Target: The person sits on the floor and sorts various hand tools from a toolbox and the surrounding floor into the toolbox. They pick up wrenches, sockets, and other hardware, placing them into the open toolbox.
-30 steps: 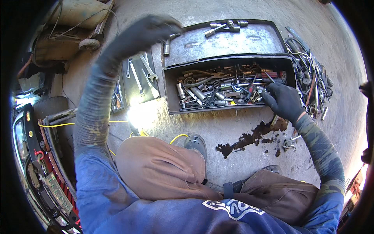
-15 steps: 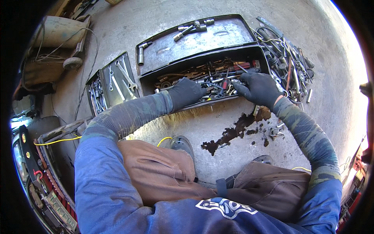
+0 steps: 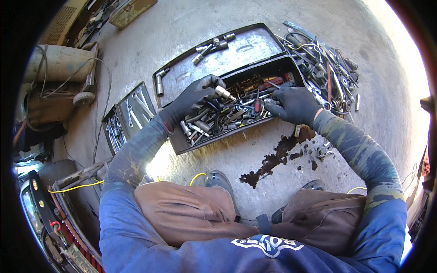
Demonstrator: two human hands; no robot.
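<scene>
A black metal toolbox (image 3: pixel 182 149) lies open in front of me, filled with jumbled sockets, screwdrivers and other hand tools. My left hand (image 3: pixel 193 98), in a black glove, is raised over the box's left part. Its fingers are closed on a silver socket (image 3: pixel 222 92) whose narrower end points toward the right. My right hand (image 3: pixel 296 104), also gloved, reaches over the box's right end. The thumb and fingers are apart, close to a red-handled screwdriver (image 3: pixel 258 105); its fingertips are partly hidden among the tools.
Sockets with extensions (image 3: pixel 216 44) rest in the toolbox lid (image 3: pixel 246 50). A smaller case of wrenches (image 3: pixel 132 116) lies open at left. Loose tools (image 3: pixel 334 77) are heaped at right. A dark oil stain (image 3: pixel 277 157) marks the concrete floor near my feet.
My left hand has risen from the box's front edge, now with the socket in its fingers. The toolbox's left part is uncovered. My right hand has stayed at the right end.
</scene>
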